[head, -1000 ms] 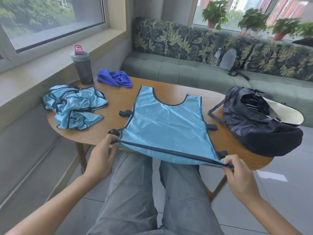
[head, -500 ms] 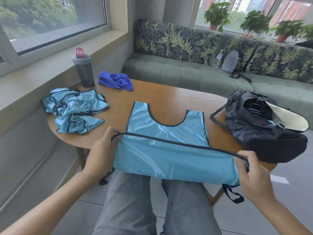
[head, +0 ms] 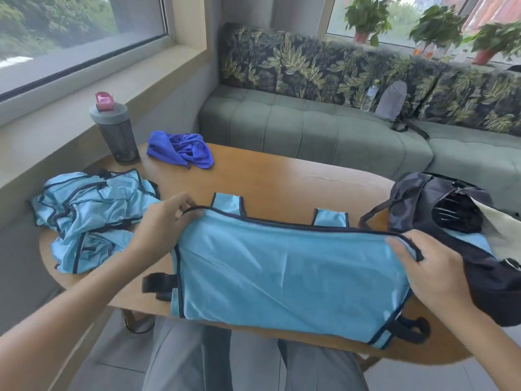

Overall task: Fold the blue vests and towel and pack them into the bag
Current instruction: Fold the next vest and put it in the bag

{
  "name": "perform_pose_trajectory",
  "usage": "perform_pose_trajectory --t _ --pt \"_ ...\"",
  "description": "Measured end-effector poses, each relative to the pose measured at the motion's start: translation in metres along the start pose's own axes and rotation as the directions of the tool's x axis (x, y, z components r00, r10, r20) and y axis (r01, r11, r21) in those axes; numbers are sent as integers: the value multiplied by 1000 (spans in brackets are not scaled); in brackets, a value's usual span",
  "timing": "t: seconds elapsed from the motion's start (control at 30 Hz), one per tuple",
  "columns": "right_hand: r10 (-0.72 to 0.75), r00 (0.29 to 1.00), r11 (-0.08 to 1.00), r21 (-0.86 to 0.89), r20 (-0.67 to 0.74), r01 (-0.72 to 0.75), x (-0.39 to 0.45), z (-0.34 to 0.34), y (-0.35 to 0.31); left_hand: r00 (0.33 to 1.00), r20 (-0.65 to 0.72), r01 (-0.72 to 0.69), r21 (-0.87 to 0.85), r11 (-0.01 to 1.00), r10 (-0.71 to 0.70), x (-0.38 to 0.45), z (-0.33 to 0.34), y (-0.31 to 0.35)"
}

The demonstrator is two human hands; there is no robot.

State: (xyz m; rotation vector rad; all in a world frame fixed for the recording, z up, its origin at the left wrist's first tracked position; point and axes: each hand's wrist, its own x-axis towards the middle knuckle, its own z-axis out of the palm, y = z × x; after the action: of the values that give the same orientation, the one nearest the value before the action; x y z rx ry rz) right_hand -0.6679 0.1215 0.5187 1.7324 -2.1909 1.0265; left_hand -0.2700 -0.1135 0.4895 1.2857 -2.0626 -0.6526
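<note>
A light blue vest (head: pixel 282 275) with dark trim lies on the wooden table (head: pixel 282 179), its bottom half folded up over the top so only the two shoulder straps stick out beyond the hem. My left hand (head: pixel 163 224) pinches the hem's left corner. At the right corner, my right hand (head: pixel 431 272) grips the same hem. A crumpled heap of more light blue vests (head: pixel 87 218) sits at the table's left. The dark blue towel (head: pixel 183 149) lies bunched at the far side. The dark bag (head: pixel 456 230) stands unzipped at the right.
A grey bottle (head: pixel 115 134) with a pink cap stands at the table's far left by the window sill. A green sofa (head: pixel 324 128) with leaf-print cushions runs behind the table. My knees show below the near table edge.
Both hands have carried the vest's bottom hem up and away from me, folding the vest in half over itself on the table.
</note>
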Motion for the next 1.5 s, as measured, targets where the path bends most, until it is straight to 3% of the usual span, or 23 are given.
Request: perform_pose_trajectory --t 0.3,0.43,0.53,0.63,0.7,0.87,0.97,1.1,1.17,1.23,1.37,1.5 --pt "168 966 982 -116 198 -147 99 104 67 987 140 68 95 993 -81 129 68 -43" --pt "245 927 961 -201 285 -192 102 148 99 960 201 178 99 979 -195 149 106 -75" --pt "330 895 941 -172 299 -290 94 159 101 968 157 176 119 977 -194 143 115 -82" --pt "298 926 949 -175 231 -261 79 150 88 998 48 -55 169 984 48 115 104 -73" --pt "266 930 962 -133 252 -239 62 135 69 972 72 -235 195 952 225 83 90 -61" --pt "106 932 989 -130 346 -65 -10 93 28 850 267 -502 145 853 454 2 60 -57" --pt "-89 921 978 -144 379 154 -52 76 18 737 372 -642 123 757 565 -34 46 -66" --pt "-285 795 865 -213 535 454 -93 75 27 626 465 -772 259 580 625 -68 38 -85" --pt "-296 776 803 -294 558 518 -105 83 37 632 444 -774 323 545 635 -76 41 -95" --pt "-275 800 769 -377 533 516 -110 91 47 666 390 -746 365 557 636 -80 46 -102" --pt "-225 851 764 -456 474 456 -109 94 61 787 253 -615 402 679 563 -82 49 -104" --pt "-209 863 767 -471 460 437 -109 91 67 851 173 -520 400 755 495 -84 44 -105"
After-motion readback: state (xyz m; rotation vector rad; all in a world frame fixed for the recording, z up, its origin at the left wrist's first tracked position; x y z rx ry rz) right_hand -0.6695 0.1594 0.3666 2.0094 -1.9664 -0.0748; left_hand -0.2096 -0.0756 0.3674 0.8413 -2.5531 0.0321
